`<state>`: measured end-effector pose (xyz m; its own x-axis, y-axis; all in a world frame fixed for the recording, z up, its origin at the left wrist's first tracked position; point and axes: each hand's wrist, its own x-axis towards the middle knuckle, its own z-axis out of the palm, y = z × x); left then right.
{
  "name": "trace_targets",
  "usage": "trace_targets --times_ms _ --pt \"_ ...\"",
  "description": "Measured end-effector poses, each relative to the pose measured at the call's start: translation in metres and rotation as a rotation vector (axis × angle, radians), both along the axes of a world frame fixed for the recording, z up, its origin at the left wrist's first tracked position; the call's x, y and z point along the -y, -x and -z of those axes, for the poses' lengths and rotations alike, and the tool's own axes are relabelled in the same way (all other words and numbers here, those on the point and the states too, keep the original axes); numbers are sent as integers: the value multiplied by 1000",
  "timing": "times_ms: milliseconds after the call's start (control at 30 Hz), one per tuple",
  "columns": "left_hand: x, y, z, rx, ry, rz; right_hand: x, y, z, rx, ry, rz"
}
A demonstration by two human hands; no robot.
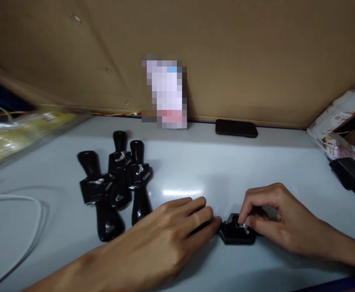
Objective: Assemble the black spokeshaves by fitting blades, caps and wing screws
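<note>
My left hand (177, 231) is closed over the left end of a glossy black piece (237, 237) lying on the table, its fingers hiding that end. The piece has an angular middle block facing me. With thumb and forefinger, my right hand (274, 219) pinches at a small silver metal part (244, 228) on top of the block; the fingertips partly cover it. Left of my hands lies a group of 3 similar black pieces (103, 190), each with rounded, flared ends, an angular middle and a silver part on it.
A dark phone-like slab (236, 128) lies by the cardboard wall (256, 52), where a pixelated item (168, 93) leans. A white cable (39, 215) and clear plastic bags (22, 129) are at left. A bottle (341, 107) and a black object (353, 178) are at right.
</note>
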<state>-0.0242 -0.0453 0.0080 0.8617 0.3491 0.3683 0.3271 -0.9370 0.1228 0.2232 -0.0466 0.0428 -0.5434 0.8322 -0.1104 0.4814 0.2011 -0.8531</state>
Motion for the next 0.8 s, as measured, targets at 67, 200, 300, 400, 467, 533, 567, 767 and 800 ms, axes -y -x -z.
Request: trace_targets --times_ms 67,200,300,400,467,533,567,767,800 --pt "0 0 -1 -3 -2 -3 1 1 3 6 13 3" --pt "0 1 -2 3 5 -4 0 1 7 25 32 28" --pt "0 1 -1 6 21 0 1 1 8 48 -1 48" --pt "0 1 1 22 8 -1 2 2 9 63 -16 34" --pt "0 1 1 30 -2 -3 2 3 10 66 -57 23" --pt "-1 1 1 28 -7 -2 3 3 10 69 -127 11" --pt "-1 1 1 25 -7 -3 3 3 11 71 -159 2" --pt "1 0 0 11 30 -17 5 3 14 93 -277 -59" --pt "1 0 0 11 29 -17 6 2 14 103 -302 -71"
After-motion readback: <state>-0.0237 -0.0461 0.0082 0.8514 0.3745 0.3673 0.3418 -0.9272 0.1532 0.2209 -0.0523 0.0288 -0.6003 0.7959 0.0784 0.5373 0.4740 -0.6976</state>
